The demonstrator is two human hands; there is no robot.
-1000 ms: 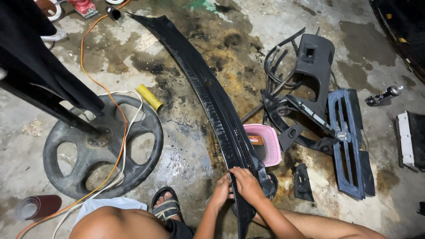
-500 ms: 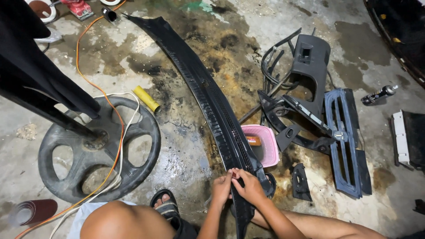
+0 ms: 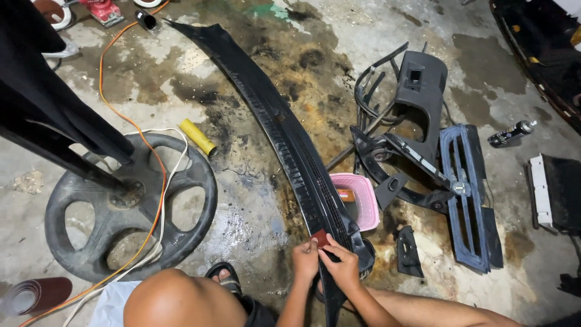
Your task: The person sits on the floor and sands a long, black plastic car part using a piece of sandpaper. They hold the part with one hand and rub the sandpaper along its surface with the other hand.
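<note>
Both my hands meet at the near end of the long black trim panel (image 3: 284, 133): my left hand (image 3: 305, 261) and right hand (image 3: 342, 266) have their grip pinched together on a small dark red piece (image 3: 319, 238), pressed against the panel's ribbed edge. My bare knee (image 3: 175, 300) and sandalled foot (image 3: 224, 277) sit just left of them. The panel lies on a rough concrete floor (image 3: 242, 212), wet in patches and stained with rust and dark oil, and runs away from me toward the upper left. Just beside it on the right stands a pink basket (image 3: 363, 203), then a heap of black plastic car parts (image 3: 423, 151) with a slatted grille (image 3: 469, 194). To my left a black wheel-shaped stand base (image 3: 130, 209) carries orange and white cables (image 3: 154, 181), with a yellow tube (image 3: 198, 137) near it. At the far edge lies a red power tool (image 3: 103, 9).
</note>
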